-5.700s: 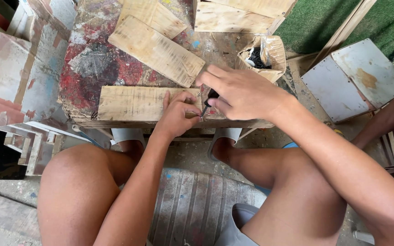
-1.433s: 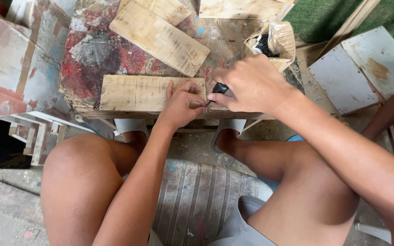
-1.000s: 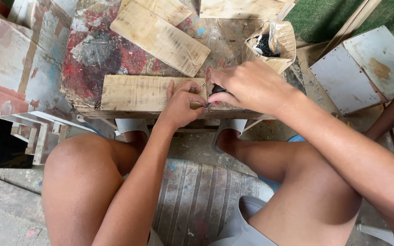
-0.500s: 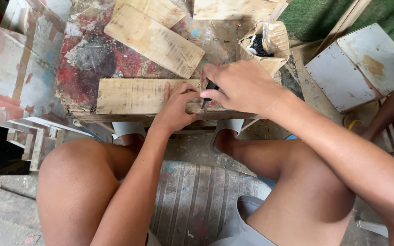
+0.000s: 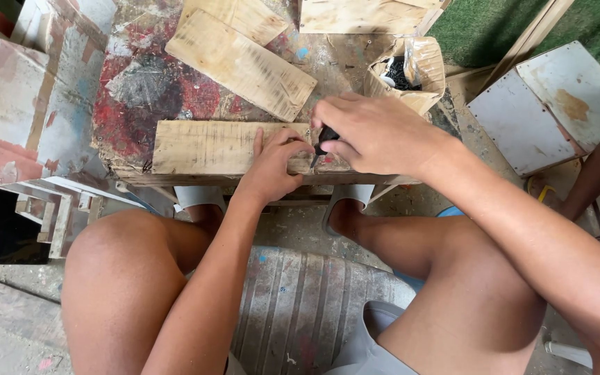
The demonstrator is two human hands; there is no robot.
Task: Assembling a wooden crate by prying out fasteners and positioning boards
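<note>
The left hand (image 5: 272, 167) presses flat, fingers spread, on the wooden plank (image 5: 210, 147) at the paint-stained desk's (image 5: 140, 90) near edge; the right hand (image 5: 376, 132), clenched around a small dark tool (image 5: 325, 137), works its tip at the plank's end; steadiness seems needed next.

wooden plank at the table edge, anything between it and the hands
Nothing visible. The left hand lies flat on the wooden plank, and the right hand presses a small dark tool onto its right end.
</note>
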